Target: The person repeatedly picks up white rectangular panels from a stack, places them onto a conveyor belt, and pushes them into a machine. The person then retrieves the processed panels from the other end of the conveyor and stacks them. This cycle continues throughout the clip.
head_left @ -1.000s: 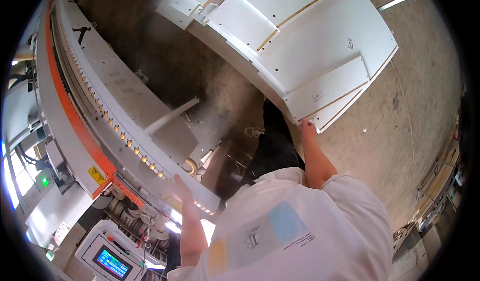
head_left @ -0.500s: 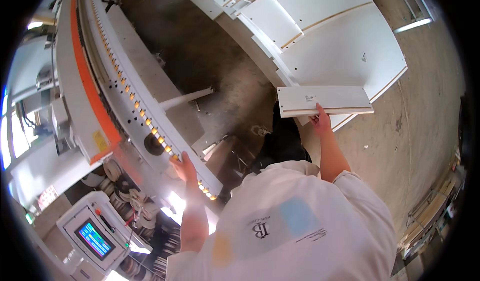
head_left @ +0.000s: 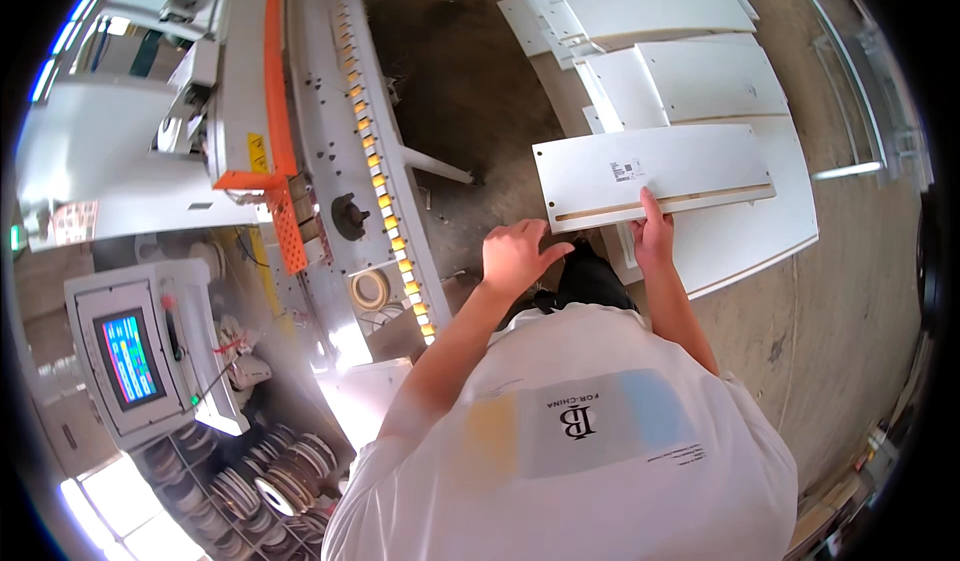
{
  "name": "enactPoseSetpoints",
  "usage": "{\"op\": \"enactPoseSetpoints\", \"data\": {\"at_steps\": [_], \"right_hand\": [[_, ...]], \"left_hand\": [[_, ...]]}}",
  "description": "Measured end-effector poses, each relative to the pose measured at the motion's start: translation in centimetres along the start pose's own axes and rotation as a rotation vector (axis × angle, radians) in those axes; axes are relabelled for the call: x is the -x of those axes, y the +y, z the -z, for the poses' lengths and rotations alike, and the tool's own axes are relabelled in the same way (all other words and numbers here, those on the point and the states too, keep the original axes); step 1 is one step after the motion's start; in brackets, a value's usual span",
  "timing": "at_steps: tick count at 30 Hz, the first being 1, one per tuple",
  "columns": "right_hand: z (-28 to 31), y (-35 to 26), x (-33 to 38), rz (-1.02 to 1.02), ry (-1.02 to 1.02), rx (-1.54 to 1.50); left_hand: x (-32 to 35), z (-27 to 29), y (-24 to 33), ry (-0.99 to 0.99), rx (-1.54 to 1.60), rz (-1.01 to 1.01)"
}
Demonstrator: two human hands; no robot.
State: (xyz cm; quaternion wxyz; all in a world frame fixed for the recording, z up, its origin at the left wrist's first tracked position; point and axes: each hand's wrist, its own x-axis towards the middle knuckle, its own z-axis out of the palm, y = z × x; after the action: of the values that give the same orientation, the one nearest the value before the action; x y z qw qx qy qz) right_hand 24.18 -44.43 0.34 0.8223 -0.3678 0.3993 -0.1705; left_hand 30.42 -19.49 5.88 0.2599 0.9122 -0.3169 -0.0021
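Note:
My right hand [head_left: 653,233] grips a narrow white panel [head_left: 690,166] by its near long edge, thumb on top and fingers beneath. The panel has a small printed label, a few dark holes and a brown strip along its near edge. It is held over the stacked white boards. My left hand [head_left: 515,258] is off the panel, close to its left near corner, with the thumb spread from the fingers and nothing in it.
Stacked white boards [head_left: 735,241] lie beyond my right hand. At left runs a long machine with an orange guard [head_left: 276,81] and a row of yellow rollers [head_left: 376,166]. A control box with a lit screen [head_left: 130,356] stands near left, above racked tape rolls [head_left: 285,481].
My left hand has left the machine's roller edge and moved right, close to the panel. The panel, still in my right hand, is now more tilted. The view has turned.

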Motion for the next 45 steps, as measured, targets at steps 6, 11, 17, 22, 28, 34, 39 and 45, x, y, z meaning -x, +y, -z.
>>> {"op": "enactPoseSetpoints", "data": {"at_steps": [6,11,17,22,28,34,39,45], "right_hand": [[-4.7,-0.3,3.7,0.083,-0.231,0.011],[-3.2,1.3,5.4,0.216,-0.441,0.389],[-3.1,2.6,6.3,-0.211,-0.806,0.726],[-9.6,-1.5,10.9,0.145,-1.027,1.484],[-18.7,0.5,18.8,1.207,-1.379,1.173],[-18.3,2.5,15.0,1.345,-1.515,1.266],[-16.2,-3.7,-0.8,1.398,-1.042,1.619],[-7.7,-1.8,-11.9,0.616,-0.604,1.976]], "left_hand": [[3.5,3.0,-3.1,0.154,0.143,-0.006],[7.6,7.0,-2.8,0.058,1.543,0.458],[9.6,7.5,-0.9,0.301,1.677,0.767],[13.3,8.2,-1.2,0.412,1.211,0.691],[16.5,6.8,-2.1,0.443,0.938,0.724],[22.3,9.8,-1.1,0.596,1.153,0.854],[29.2,13.1,-0.5,0.767,1.270,0.860],[34.7,11.2,-1.3,1.043,1.361,1.057]]}}
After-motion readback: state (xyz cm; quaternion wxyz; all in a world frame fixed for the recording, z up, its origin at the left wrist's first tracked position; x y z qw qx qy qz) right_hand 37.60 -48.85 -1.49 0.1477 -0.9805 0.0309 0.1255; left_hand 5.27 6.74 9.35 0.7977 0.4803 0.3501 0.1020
